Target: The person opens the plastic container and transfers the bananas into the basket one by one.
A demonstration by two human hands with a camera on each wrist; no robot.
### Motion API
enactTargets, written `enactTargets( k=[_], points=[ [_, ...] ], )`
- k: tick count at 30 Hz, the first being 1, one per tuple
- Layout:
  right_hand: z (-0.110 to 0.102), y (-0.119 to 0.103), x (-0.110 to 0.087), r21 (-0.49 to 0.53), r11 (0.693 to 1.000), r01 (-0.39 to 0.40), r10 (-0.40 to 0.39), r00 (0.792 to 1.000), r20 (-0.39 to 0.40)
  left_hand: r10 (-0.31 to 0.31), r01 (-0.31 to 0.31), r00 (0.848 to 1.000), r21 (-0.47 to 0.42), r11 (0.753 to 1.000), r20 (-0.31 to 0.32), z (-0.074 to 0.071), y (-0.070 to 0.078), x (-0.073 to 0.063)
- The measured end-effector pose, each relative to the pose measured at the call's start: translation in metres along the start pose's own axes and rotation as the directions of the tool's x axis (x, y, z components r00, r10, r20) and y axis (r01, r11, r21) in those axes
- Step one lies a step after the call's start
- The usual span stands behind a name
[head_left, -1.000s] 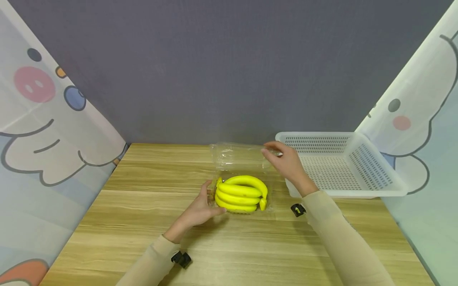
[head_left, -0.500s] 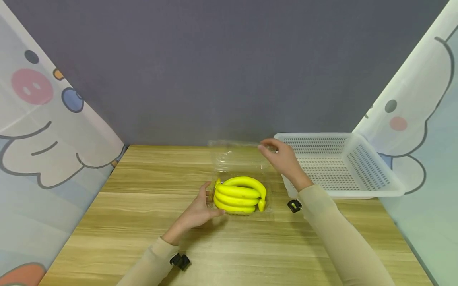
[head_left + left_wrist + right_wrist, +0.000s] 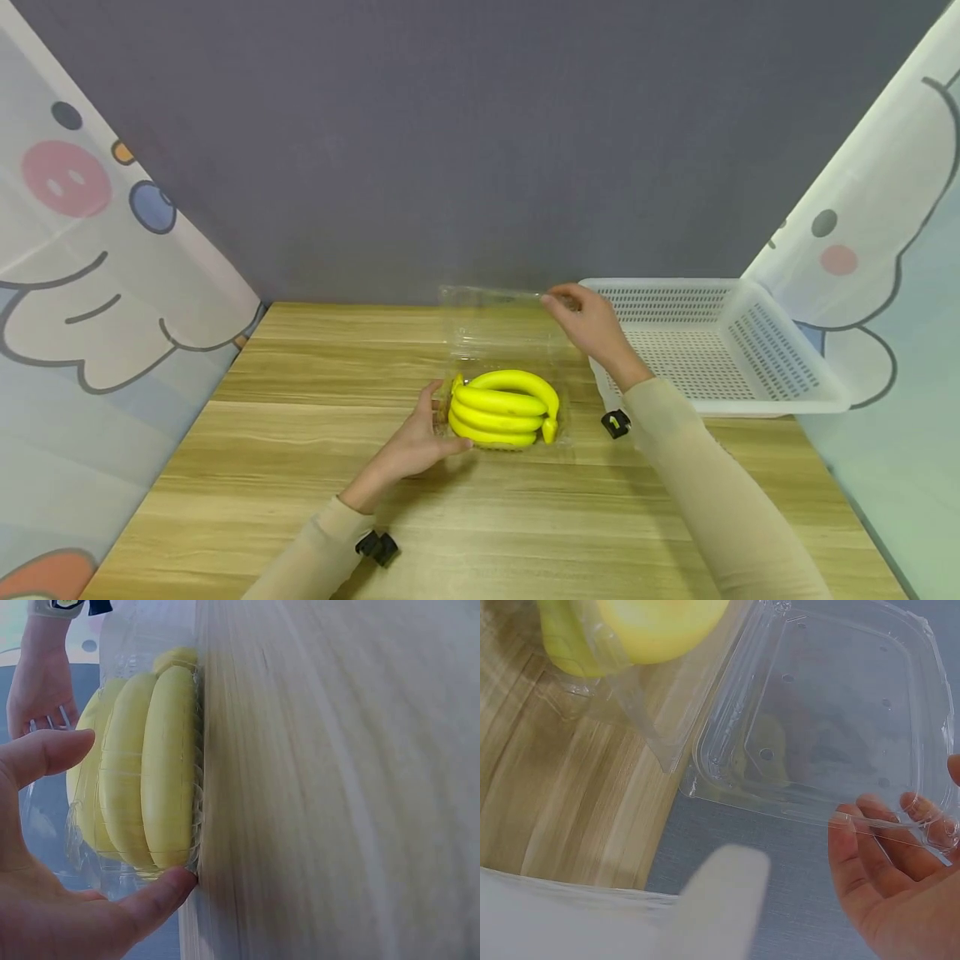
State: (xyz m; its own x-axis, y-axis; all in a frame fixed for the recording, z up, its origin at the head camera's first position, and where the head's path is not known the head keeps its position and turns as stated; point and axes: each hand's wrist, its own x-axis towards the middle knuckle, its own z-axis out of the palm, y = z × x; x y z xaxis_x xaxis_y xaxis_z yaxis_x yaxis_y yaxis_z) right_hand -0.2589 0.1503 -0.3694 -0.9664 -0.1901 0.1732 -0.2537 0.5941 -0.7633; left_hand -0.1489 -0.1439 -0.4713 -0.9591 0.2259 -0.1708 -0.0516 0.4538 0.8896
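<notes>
A clear plastic clamshell container (image 3: 566,427) stands on the wooden table with its lid (image 3: 840,697) raised at the back. Inside the base lies a bunch of yellow bananas (image 3: 498,406). My left hand (image 3: 415,442) holds the left end of the base, thumb at the front corner and fingers around the far side. In the left wrist view, two fingertips frame the bananas from that end. With my right hand (image 3: 596,331) I pinch the lid's far right corner. Its fingers (image 3: 845,840) show through the clear plastic in the right wrist view.
A white perforated basket (image 3: 750,406) stands at the back right, close beside my right hand and forearm. Behind the table (image 3: 480,525) rises a grey panel (image 3: 450,150). Cartoon-printed panels (image 3: 112,292) stand along both sides.
My right hand has moved slightly up and left, raising the lid's far edge so it stands steeper. The left hand, the base and the bananas stay in place.
</notes>
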Motion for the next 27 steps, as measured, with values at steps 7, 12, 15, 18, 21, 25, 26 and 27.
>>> enactTargets(
  k=[7, 12, 15, 18, 21, 25, 26, 27],
  points=[
    [0.0004, 0.0018, 0.0064, 0.009, 1.000, -0.002, 0.003, 1.000, -0.025, 0.000, 0.000, 1.000, 0.004, 1.000, -0.007, 0.0013, 0.0021, -0.0005],
    [0.0000, 0.0019, 0.0075, 0.039, 0.999, -0.006, 0.008, 0.999, -0.045, 0.000, 0.000, 1.000, 0.011, 1.000, -0.006, 0.0012, 0.0026, -0.0007],
    [0.0001, 0.0021, 0.0070, 0.059, 0.998, 0.001, 0.002, 0.999, -0.053, -0.001, 0.001, 1.000, 0.010, 1.000, -0.004, 0.0013, 0.0021, -0.0011],
    [-0.0007, 0.0021, 0.0066, 0.078, 0.997, 0.010, -0.005, 0.998, -0.057, 0.001, -0.001, 1.000, 0.012, 1.000, -0.002, 0.0016, 0.0018, -0.0012],
    [-0.0019, 0.0027, 0.0068, 0.090, 0.996, 0.006, 0.000, 0.998, -0.065, 0.002, -0.002, 1.000, 0.014, 1.000, -0.002, 0.0023, 0.0016, -0.0010],
    [-0.0039, 0.0043, 0.0074, 0.100, 0.995, -0.014, 0.020, 0.998, -0.064, 0.004, -0.004, 1.000, 0.012, 1.000, -0.006, 0.0029, 0.0017, -0.0005],
    [-0.0045, 0.0048, 0.0077, 0.103, 0.995, -0.017, 0.024, 0.998, -0.061, 0.005, -0.005, 1.000, 0.010, 1.000, -0.007, 0.0030, 0.0018, -0.0004],
    [-0.0052, 0.0052, 0.0079, 0.102, 0.995, -0.020, 0.026, 0.998, -0.059, 0.005, -0.005, 1.000, 0.010, 1.000, -0.008, 0.0030, 0.0019, -0.0004]
  ],
)
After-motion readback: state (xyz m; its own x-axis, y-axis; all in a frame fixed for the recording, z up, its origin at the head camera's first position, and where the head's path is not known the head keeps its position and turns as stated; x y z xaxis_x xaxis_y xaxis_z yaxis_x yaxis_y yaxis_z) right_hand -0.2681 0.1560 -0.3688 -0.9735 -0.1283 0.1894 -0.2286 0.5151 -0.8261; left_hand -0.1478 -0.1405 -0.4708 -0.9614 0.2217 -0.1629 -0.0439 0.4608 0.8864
